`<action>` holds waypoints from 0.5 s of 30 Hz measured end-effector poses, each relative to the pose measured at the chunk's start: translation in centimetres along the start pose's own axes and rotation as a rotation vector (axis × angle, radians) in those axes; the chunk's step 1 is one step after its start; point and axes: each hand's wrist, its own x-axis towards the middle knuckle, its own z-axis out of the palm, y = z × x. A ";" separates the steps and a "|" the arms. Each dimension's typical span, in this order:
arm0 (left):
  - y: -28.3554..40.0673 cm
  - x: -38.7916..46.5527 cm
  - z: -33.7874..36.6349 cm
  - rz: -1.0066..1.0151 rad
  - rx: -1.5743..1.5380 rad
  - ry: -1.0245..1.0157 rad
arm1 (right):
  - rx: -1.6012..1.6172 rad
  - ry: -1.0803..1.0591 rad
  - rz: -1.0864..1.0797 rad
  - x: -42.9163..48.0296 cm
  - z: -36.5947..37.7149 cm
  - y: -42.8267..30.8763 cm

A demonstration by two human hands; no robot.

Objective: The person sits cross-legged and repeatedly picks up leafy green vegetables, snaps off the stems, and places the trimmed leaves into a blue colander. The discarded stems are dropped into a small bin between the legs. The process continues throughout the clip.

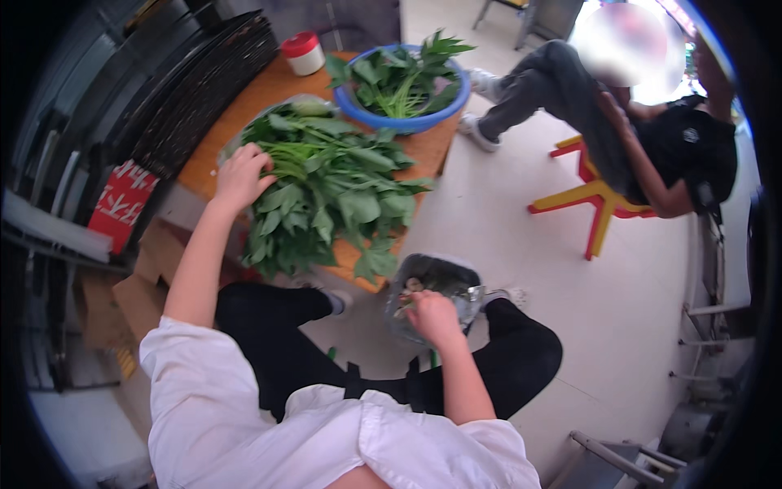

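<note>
A large heap of leafy greens [342, 177] lies on the orange wooden table [208, 147], its leaves hanging over the near edge. My left hand [243, 174] rests at the stem ends on the heap's left side, fingers bent; whether it grips any stems is unclear. Over a lined waste bin [440, 263] between my knees is my right hand [431, 312], fingers curled down; its fingertips are partly hidden, so I cannot tell whether it holds a scrap. Behind the heap, a blue plastic basin [406, 125] holds more greens with pale green stems.
A red-lidded jar [302, 55] stands at the table's back. Dark woven trays [214, 85] and cardboard boxes [143, 293] are on the left. A person [641, 140] sits on a yellow and red stool [595, 189] at the right. Metal-legged furniture [623, 458] stands lower right.
</note>
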 end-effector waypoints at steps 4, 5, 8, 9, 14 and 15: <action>-0.9 -1.7 -1.3 0.028 0.025 0.020 | 0.016 -0.038 -0.005 -0.3 -0.5 -1.1; -0.9 -1.5 -1.5 -0.037 -0.077 0.020 | 0.023 -0.033 0.005 -0.5 -0.9 -0.8; -0.8 -1.0 -3.4 -0.204 -0.362 0.008 | 0.026 0.001 0.026 -0.6 -1.5 -1.0; -1.4 -1.3 -3.8 -0.221 -0.473 0.012 | 0.025 -0.001 0.019 -0.5 -1.6 -1.3; -0.9 -2.2 -7.9 -0.300 -0.865 0.091 | 0.029 0.002 0.016 -1.0 -2.2 -1.4; -0.8 -2.8 -8.9 -0.298 -0.905 0.130 | 0.046 0.023 0.024 -1.0 -2.9 -1.6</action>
